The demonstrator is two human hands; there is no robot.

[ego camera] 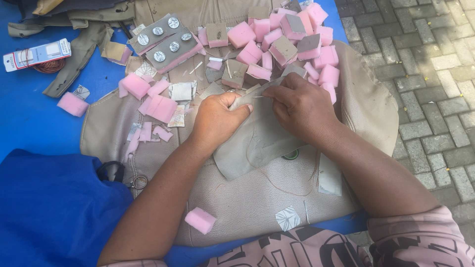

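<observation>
Left hand (pixel 217 118) pinches top edge of grey leather piece (pixel 257 143), pressing it flat on beige cover (pixel 257 198). Right hand (pixel 299 106) closed at same edge, fingertips pinching what looks like needle; too small to confirm. Thread (pixel 277 183) trails over piece: stitching in hand, unfinished. Beyond: pile of pink foam blocks (pixel 292 34), several already faced with leather; board with metal studs (pixel 161 39); loose foam scraps (pixel 158 106) unfaced. Scissors (pixel 133 180) near left forearm.

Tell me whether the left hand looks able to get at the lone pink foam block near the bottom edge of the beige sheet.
Probably yes: the pink foam block lies uncovered beside the left forearm, but the left hand is holding the grey piece.
</observation>
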